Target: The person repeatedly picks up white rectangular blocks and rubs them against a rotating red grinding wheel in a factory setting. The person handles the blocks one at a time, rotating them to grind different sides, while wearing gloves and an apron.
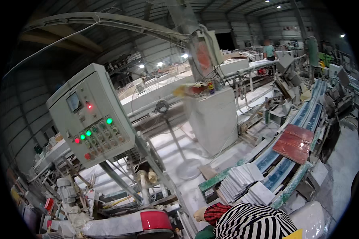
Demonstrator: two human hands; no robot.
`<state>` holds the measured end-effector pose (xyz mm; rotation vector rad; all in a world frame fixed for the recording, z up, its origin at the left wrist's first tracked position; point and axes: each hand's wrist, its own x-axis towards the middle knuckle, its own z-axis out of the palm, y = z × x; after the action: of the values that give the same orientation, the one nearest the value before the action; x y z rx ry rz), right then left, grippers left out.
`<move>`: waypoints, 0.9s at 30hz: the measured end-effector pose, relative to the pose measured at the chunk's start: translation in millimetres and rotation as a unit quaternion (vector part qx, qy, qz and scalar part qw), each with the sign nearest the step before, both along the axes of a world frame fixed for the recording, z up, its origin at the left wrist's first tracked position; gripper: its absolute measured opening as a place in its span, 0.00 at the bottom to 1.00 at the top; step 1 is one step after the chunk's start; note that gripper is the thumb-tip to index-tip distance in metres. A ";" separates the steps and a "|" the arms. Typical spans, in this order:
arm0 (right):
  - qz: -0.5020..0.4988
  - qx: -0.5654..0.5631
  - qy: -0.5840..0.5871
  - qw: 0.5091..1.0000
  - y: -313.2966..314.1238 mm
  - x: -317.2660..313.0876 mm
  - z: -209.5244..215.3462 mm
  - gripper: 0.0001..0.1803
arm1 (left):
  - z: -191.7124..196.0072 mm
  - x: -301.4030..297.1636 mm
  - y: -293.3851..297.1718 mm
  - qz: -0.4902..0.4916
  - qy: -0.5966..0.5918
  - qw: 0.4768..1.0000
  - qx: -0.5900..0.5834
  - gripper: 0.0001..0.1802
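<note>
A black-and-white striped sleeve (255, 222) comes in at the lower edge, with a red patterned cuff (216, 213) at its left end. Past the cuff a small beige patch, which looks like my right hand (200, 214), shows in part; its fingers cannot be made out. My left hand is out of view. Just beyond the sleeve, several white tiles (239, 181) lean in a row on the conveyor. More white tiles (259, 194) lie nearer the sleeve. Whether the hand touches anything is hidden. A dark green piece (205, 233) shows below it.
Blue conveyor belts (281, 173) curve away to the far right, carrying reddish-brown slabs (294, 142). A grey control cabinet (91, 119) with lit buttons stands at left. Behind are a white block (213, 123) and a pedestal fan (162, 106). Another person (269, 51) stands far back.
</note>
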<state>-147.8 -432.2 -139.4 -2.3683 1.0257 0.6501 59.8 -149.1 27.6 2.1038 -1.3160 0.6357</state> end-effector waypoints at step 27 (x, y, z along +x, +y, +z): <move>0.002 0.057 -0.079 0.995 69.9 30.3 -14.6 0.20 | -1.5 5.6 -24.2 -0.119 0.027 0.992 0.033 0.38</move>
<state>-117.5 -362.4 -154.0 -2.2811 0.8926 0.4993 65.4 -173.3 26.2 1.9594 -1.5462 0.4373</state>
